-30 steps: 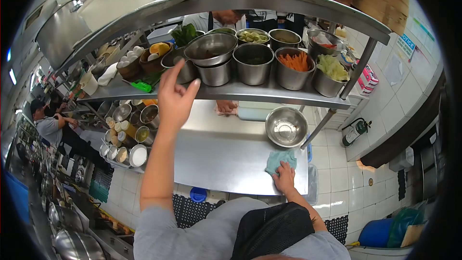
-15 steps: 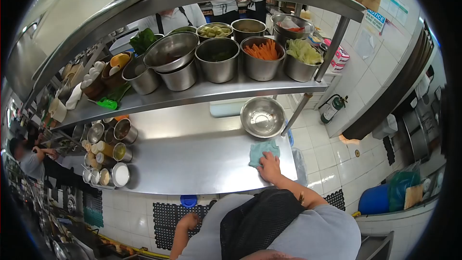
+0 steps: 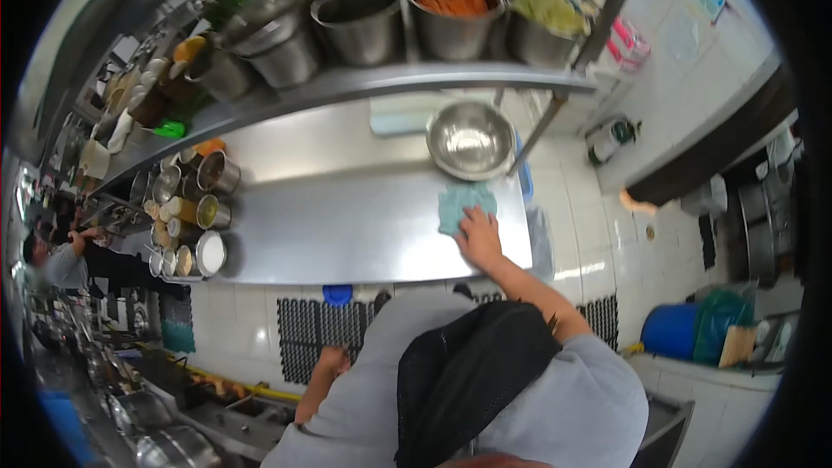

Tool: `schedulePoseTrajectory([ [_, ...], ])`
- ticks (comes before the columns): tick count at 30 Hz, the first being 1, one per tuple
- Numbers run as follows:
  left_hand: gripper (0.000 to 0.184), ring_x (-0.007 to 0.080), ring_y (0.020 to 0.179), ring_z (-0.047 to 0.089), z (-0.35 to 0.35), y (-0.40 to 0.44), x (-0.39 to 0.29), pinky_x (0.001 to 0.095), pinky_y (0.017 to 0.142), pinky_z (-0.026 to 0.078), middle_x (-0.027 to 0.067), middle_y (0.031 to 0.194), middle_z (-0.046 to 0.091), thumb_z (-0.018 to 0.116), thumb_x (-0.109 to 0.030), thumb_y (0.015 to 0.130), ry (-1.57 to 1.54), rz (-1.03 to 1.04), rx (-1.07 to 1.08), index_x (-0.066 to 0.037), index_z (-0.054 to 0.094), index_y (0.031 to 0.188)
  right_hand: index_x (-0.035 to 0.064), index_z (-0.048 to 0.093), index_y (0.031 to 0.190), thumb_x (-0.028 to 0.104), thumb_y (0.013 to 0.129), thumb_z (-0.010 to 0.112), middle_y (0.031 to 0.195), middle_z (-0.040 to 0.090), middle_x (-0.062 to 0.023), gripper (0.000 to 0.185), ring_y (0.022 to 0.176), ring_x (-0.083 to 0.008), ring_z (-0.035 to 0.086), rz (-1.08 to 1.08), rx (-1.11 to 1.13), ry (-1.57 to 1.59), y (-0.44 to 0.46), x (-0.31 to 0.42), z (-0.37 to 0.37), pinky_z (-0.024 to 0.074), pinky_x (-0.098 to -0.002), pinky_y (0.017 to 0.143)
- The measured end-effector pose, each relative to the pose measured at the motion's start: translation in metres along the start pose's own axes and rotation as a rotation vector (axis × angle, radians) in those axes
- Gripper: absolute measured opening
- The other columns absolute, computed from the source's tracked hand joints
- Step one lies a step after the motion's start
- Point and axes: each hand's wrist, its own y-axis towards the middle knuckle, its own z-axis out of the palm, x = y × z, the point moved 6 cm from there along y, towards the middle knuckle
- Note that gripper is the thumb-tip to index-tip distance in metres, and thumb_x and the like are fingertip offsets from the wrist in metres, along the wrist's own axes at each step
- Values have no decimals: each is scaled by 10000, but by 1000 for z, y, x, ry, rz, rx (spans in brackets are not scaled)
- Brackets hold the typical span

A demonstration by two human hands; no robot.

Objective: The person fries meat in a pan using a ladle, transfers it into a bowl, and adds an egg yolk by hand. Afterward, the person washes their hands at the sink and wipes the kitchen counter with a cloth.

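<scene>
A light green cloth [image 3: 457, 205] lies bunched on the steel table [image 3: 347, 234], near its right end. My right hand [image 3: 478, 238] is over the cloth's near edge, its bent fingers gripping it against the metal. Just beyond the cloth stands a steel mixing bowl [image 3: 471, 140], with nothing visible inside. My left hand [image 3: 334, 359] hangs low at my side, away from the table and above the black floor mat [image 3: 299, 329]. Its fingers are curled in, and nothing shows in them.
Steel pots of cut vegetables, with carrot sticks [image 3: 455, 0] among them, line the overhead shelf [image 3: 364, 80]. Sauce and seasoning containers [image 3: 210, 253] crowd the table's left end. A shelf post [image 3: 539, 134] rises beside the bowl. Another person [image 3: 65, 264] stands far left.
My view has tilted down, so the table and shelf sit higher in the picture. My right hand stays on the cloth, which has shifted slightly toward the bowl. The left hand still hangs low.
</scene>
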Motion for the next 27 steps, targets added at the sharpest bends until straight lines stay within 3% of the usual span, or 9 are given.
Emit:
schedulePoseTrajectory([
  [2, 292, 273, 514, 648, 0, 7, 15, 422, 409, 484, 142, 698, 649, 673, -249, 1066, -159, -226, 466, 0, 663, 914, 74, 693, 1178, 230, 937, 797, 1585, 553, -177, 306, 1559, -435, 418, 8, 39, 15, -22, 0, -2, 309, -673, 1249],
  [5, 289, 217, 526, 646, 1, 17, -8, 359, 411, 498, 98, 696, 644, 668, -250, 1074, -453, -827, 183, -8, 667, 917, 80, 684, 1138, 214, 922, 809, 1609, 547, -138, 283, 1592, -409, 398, -112, 128, 72, -64, 5, -6, 283, -635, 1292],
  [12, 275, 169, 542, 635, 30, 37, -77, 323, 466, 539, 61, 715, 661, 698, -256, 1070, -422, -755, 145, -24, 690, 922, 87, 671, 1096, 210, 926, 799, 1649, 551, -128, 246, 1610, -399, 399, -193, 210, 148, -86, -47, -39, 288, -613, 1301],
  [14, 266, 158, 550, 637, 52, 32, -82, 318, 487, 549, 46, 720, 667, 703, -261, 1072, -427, -725, 253, -32, 711, 938, 81, 664, 1075, 213, 928, 792, 1649, 560, -135, 235, 1605, -404, 410, -220, 184, 163, -66, -58, -42, 286, -612, 1300],
  [16, 287, 164, 538, 627, 62, 17, -91, 327, 486, 531, 57, 726, 679, 712, -288, 1073, -437, -769, 174, -28, 721, 951, 80, 664, 1072, 219, 920, 796, 1645, 563, -141, 245, 1601, -427, 410, -70, 106, 109, -41, -76, -41, 278, -618, 1299],
  [18, 303, 175, 572, 653, 65, 0, -114, 335, 508, 537, 66, 746, 701, 719, -313, 1072, -346, -733, 302, -15, 746, 1027, 77, 663, 1073, 213, 906, 800, 1655, 549, -157, 256, 1599, -449, 402, -27, 90, 85, -17, -82, -39, 270, -633, 1296],
  [20, 326, 188, 624, 683, 80, -24, -94, 350, 519, 537, 81, 792, 727, 721, -325, 1074, -324, -706, 272, -2, 753, 1108, 56, 662, 1097, 221, 938, 776, 1652, 548, -177, 256, 1580, -464, 420, -46, 36, 82, 0, -82, -35, 279, -642, 1283],
  [24, 382, 197, 680, 714, 63, -76, -95, 383, 570, 584, 96, 848, 750, 728, -356, 1066, -299, -798, 283, -2, 756, 1207, 40, 652, 1141, 196, 953, 751, 1668, 494, -209, 264, 1597, -480, 365, 0, -13, 51, 15, -66, -28, 234, -667, 1297],
  [27, 476, 257, 696, 736, 57, -109, -92, 455, 624, 645, 148, 910, 764, 717, -430, 1052, -318, -967, 273, 11, 749, 1231, 37, 639, 1191, 192, 977, 725, 1694, 449, -208, 278, 1610, -482, 330, 29, -24, -34, 17, -58, -17, 210, -690, 1295],
])
